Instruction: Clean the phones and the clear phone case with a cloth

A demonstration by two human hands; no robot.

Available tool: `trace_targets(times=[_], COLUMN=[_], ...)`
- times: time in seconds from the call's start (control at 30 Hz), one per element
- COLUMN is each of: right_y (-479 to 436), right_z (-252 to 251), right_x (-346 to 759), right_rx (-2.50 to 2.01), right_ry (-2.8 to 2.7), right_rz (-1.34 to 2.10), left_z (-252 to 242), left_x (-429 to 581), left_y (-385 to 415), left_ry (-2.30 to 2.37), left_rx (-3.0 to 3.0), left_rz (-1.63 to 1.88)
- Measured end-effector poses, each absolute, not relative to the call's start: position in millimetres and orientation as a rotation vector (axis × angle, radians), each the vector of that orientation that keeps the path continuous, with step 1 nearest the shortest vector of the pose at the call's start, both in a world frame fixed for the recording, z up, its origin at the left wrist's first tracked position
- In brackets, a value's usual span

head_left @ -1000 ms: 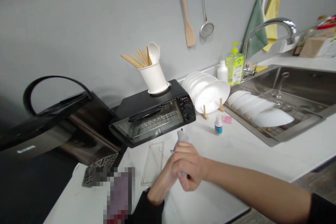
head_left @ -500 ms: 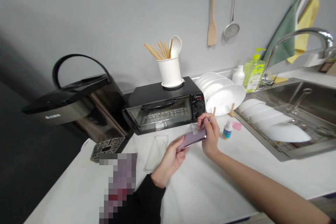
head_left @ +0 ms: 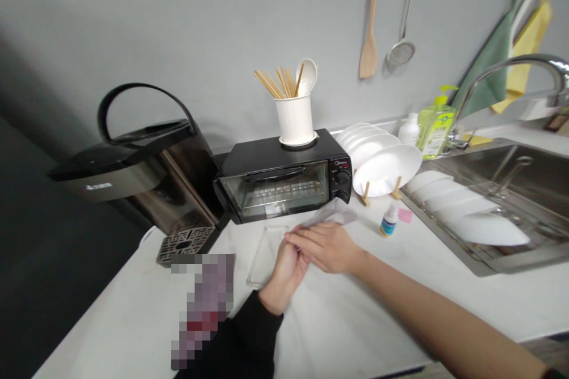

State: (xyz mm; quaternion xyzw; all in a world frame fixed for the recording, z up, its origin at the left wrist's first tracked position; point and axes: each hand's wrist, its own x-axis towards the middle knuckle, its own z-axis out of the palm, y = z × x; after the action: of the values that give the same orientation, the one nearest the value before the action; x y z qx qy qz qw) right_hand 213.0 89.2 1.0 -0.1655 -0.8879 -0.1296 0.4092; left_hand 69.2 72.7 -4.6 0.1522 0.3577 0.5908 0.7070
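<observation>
My left hand (head_left: pixel 288 263) is closed around the purple phone, which is almost wholly hidden by my hands and a thin, pale cloth (head_left: pixel 333 212). Over it lies my right hand (head_left: pixel 326 246), its fingers pressed together and reaching to the left hand's fingertips. The cloth sticks out beyond the right hand, blurred, in front of the toaster oven. On the counter left of the hands lies a clear phone case (head_left: pixel 262 257). A small white bottle with a blue label (head_left: pixel 388 222) stands to the right, beside a pink slip (head_left: pixel 405 215).
A black toaster oven (head_left: pixel 275 183) bears a white utensil holder (head_left: pixel 296 120). At the left stands a drink machine (head_left: pixel 146 172), with a pixelated purple item (head_left: pixel 208 302) in front. White plates (head_left: pixel 384 169) stand in a rack near the sink (head_left: pixel 473 266).
My right hand has moved left, from the phone's far end to over my left hand. The cloth is now spread out more, and the phone is mostly covered. The view has shifted slightly.
</observation>
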Motion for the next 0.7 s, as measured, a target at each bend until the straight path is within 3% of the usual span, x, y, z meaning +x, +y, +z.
trace_targets(times=[0.23,0.3,0.43,0.6,0.7], right_y=[105,102,99,105,100], right_z=[8,6,3,3,0], right_x=[228,221,209,218,213], right_rx=[-0.784,-0.886,-0.678,-1.079,-0.955], right_ry=[-1.9,-1.944,-2.261,-2.109,-2.237], right_rz=[-0.336,-0.307,-0.301,-0.261,-0.222], left_z=[9,9,6,0,-6], left_x=[67,67,69,70,71], left_y=[67,67,67,63,62], left_ry=[0.86,0.863,0.891,0.916,0.943], left_rx=[0.32,0.324,0.373,0.539,0.585], left_rz=[1.302,1.325,1.378,1.374,1.354])
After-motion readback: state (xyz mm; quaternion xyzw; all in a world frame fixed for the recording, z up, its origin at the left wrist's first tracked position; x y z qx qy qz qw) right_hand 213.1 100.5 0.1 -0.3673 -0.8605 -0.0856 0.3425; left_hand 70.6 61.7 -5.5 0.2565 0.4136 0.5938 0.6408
